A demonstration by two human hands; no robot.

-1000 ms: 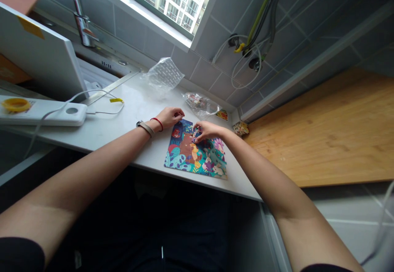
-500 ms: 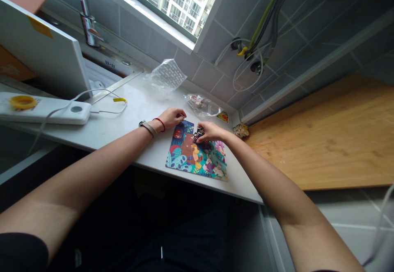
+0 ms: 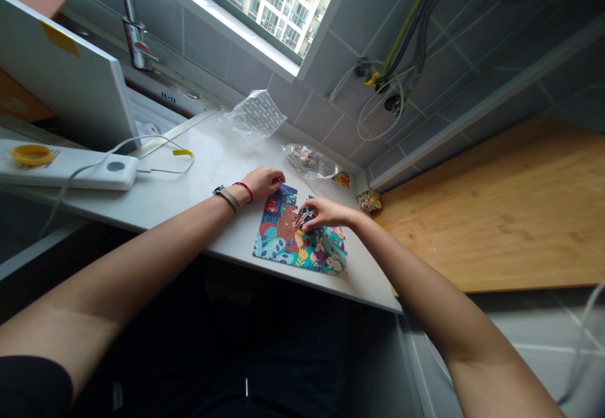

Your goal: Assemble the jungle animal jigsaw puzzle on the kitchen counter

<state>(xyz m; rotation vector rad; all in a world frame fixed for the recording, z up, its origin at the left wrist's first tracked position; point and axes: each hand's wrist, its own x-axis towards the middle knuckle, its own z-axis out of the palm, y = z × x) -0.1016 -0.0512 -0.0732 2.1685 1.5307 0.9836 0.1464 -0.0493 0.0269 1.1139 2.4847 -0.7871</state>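
A colourful jigsaw puzzle (image 3: 288, 241) lies flat near the front edge of a white counter (image 3: 189, 185). My left hand (image 3: 262, 181) rests curled at the puzzle's upper left corner, fingers closed against its edge. My right hand (image 3: 321, 211) is over the puzzle's middle, fingers pinched on a small puzzle piece (image 3: 302, 217) held down at the picture. A watch and a red string sit on my left wrist.
A clear bag of puzzle pieces (image 3: 307, 158) and an empty plastic bag (image 3: 255, 114) lie behind the puzzle. A loose piece (image 3: 343, 179) and a small patterned thing (image 3: 369, 200) lie by the wooden worktop (image 3: 496, 216). A white device (image 3: 70, 172) with cable sits left.
My right hand has slid down and toward me over the puzzle with the piece. The left hand has stayed at the corner.
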